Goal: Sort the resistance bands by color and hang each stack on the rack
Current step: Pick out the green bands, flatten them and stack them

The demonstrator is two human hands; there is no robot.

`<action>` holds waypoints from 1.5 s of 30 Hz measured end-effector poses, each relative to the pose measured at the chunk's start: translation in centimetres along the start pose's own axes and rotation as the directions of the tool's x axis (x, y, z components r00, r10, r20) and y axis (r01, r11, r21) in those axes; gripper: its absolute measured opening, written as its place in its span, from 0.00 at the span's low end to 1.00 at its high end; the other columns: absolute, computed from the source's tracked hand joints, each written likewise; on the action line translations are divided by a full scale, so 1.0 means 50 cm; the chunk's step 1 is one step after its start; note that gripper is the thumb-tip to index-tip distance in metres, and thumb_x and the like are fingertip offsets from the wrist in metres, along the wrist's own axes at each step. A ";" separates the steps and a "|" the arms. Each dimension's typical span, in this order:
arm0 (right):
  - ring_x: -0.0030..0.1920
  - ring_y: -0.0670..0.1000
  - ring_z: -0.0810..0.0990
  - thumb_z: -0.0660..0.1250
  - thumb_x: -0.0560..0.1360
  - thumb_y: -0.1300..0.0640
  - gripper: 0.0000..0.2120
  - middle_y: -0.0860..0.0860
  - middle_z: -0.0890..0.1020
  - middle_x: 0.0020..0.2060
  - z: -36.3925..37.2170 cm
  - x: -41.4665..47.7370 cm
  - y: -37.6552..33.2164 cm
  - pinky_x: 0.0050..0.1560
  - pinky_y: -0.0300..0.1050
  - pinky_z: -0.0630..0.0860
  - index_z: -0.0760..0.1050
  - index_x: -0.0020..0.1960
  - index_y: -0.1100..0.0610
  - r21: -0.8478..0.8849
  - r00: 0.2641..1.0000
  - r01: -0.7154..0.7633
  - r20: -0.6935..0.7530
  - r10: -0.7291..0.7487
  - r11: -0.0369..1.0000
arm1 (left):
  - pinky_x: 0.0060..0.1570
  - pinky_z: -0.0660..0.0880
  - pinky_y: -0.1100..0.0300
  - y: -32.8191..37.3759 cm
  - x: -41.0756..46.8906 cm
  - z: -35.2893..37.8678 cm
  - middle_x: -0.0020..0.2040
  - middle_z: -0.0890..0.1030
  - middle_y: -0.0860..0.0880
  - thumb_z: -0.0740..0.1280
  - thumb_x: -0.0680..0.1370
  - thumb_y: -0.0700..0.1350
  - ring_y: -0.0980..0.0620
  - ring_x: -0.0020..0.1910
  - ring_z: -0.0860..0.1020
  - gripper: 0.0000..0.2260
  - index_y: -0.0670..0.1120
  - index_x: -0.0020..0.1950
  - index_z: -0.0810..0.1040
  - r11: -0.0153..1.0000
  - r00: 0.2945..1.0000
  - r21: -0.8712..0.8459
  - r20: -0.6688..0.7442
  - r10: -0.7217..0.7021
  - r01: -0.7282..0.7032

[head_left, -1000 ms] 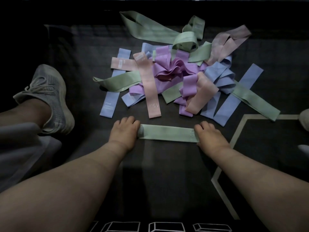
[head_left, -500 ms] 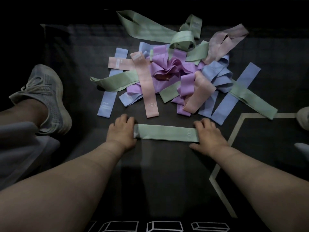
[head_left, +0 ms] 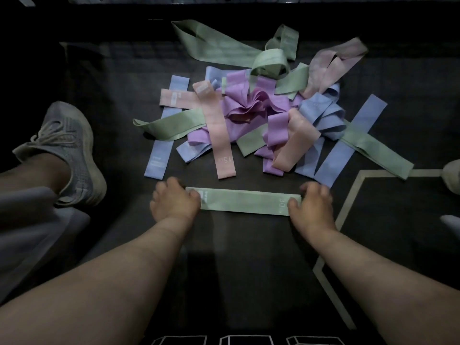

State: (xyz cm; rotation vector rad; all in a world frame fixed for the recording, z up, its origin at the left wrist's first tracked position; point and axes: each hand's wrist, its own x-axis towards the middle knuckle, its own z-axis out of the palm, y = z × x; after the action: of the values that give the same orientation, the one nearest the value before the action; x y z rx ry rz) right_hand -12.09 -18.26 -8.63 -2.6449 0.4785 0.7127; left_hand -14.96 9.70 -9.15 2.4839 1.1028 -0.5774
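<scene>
A green resistance band (head_left: 244, 202) marked "30" lies flat and straight on the dark mat in front of me. My left hand (head_left: 174, 205) grips its left end with curled fingers. At the right end, my right hand (head_left: 313, 207) holds the band, thumb on top and fingers over the far edge. Just beyond lies a mixed pile of bands (head_left: 249, 108) in green, pink, purple and blue. A pink band (head_left: 221, 140) marked "15" and a blue band (head_left: 164, 145) reach toward my hands. No rack is in view.
My left leg and grey shoe (head_left: 67, 150) lie at the left of the mat. A second shoe's tip (head_left: 451, 178) shows at the right edge. A pale printed line (head_left: 348, 202) runs across the mat by my right hand.
Both hands stay at the ends of the green band. My right thumb has shifted onto the band's top. The pile has not changed.
</scene>
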 end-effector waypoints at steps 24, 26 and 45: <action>0.58 0.60 0.69 0.75 0.69 0.55 0.34 0.56 0.67 0.57 -0.018 0.086 -0.181 0.65 0.53 0.69 0.70 0.74 0.47 0.159 0.898 0.438 -0.129 -0.422 0.885 | 0.41 0.81 0.53 0.332 0.013 -0.005 0.35 0.80 0.46 0.72 0.74 0.51 0.46 0.36 0.81 0.13 0.47 0.36 0.73 0.796 0.939 -0.596 0.200 0.280 -0.110; 0.62 0.59 0.67 0.75 0.70 0.55 0.32 0.55 0.67 0.62 -0.049 0.076 -0.185 0.67 0.51 0.66 0.71 0.73 0.46 0.183 0.916 0.388 -0.187 -0.355 0.903 | 0.40 0.80 0.54 0.339 -0.013 -0.060 0.35 0.81 0.46 0.71 0.73 0.47 0.47 0.36 0.81 0.08 0.47 0.38 0.75 0.779 0.911 -0.583 0.152 0.384 -0.231; 0.30 0.39 0.70 0.63 0.82 0.58 0.12 0.46 0.73 0.31 -0.372 -0.079 -0.213 0.32 0.34 0.67 0.73 0.39 0.54 0.628 0.880 0.444 -0.171 -0.444 0.639 | 0.33 0.78 0.58 0.388 -0.278 -0.532 0.37 0.77 0.45 0.58 0.80 0.33 0.46 0.32 0.79 0.12 0.45 0.47 0.78 0.298 0.818 -0.930 -0.006 0.575 -0.216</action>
State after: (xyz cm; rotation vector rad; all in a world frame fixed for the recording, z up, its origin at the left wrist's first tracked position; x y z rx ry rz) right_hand -3.32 -15.82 11.16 -1.9569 0.0267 0.2968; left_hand -2.91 1.68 23.52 1.4525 0.3661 -0.1172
